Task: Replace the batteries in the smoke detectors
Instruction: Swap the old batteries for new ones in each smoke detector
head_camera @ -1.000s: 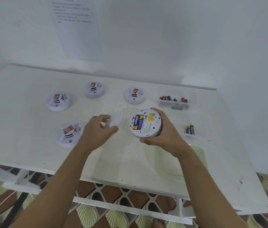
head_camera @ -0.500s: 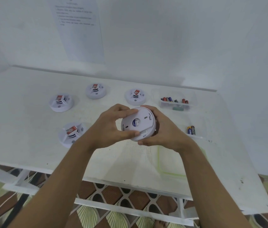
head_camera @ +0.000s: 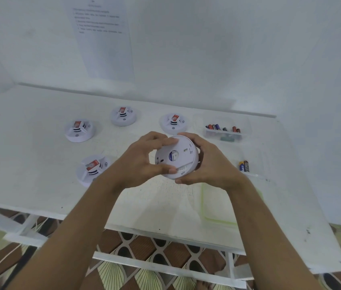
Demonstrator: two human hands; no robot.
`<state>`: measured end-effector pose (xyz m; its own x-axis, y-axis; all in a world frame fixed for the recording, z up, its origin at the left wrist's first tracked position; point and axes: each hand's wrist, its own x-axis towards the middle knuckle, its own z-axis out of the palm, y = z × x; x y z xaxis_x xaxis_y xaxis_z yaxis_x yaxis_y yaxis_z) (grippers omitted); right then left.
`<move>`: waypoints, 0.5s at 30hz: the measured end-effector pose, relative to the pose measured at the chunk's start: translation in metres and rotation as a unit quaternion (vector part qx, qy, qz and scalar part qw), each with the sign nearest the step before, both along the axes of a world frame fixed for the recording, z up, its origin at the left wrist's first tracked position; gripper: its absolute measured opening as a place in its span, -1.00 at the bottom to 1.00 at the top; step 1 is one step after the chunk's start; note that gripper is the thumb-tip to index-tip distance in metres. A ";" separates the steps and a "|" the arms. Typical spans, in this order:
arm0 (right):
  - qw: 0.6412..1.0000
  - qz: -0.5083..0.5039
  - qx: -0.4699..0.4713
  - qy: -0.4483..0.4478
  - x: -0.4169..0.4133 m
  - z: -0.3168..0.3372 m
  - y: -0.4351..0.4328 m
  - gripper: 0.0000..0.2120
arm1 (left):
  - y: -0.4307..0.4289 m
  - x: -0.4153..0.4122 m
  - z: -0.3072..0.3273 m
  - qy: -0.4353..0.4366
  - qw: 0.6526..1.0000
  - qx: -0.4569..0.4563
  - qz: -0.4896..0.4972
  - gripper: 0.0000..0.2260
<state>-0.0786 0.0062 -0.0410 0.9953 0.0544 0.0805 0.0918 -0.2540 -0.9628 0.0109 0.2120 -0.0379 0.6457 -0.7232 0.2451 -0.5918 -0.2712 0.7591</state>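
I hold a round white smoke detector point(head_camera: 176, 158) above the table's middle, its back plate tilted toward me. My left hand point(head_camera: 142, 162) grips the left side of the back plate, thumb below and fingers over the top. My right hand point(head_camera: 209, 164) cups the detector's right side. The back plate covers the battery bay. Several other white smoke detectors stand on the table: one at front left point(head_camera: 92, 169), one at left point(head_camera: 79, 130), one at back point(head_camera: 123, 116), one just behind my hands point(head_camera: 173, 123).
A clear tray point(head_camera: 225, 133) with several batteries sits at back right. Two loose batteries point(head_camera: 244, 165) lie to the right of my right hand. A clear green-rimmed lid point(head_camera: 217, 220) lies near the white table's point(head_camera: 29, 174) front edge. A printed sheet point(head_camera: 102, 38) hangs on the wall.
My left hand brought the white back plate from beside the detector onto it, covering the batteries. Both hands now hold the detector together, a little higher and turned.
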 end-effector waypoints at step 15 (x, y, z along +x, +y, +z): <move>1.000 0.008 0.026 -0.004 0.003 -0.002 -0.005 -0.11 | -0.002 -0.007 -0.008 -0.062 0.998 0.025 0.018 -0.45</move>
<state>-0.0759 0.0009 -0.0427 0.9935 0.0656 0.0925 0.1040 -0.2020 -0.9738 0.0040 0.2096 -0.0461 0.6382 -0.7136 0.2888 -0.6693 -0.3289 0.6663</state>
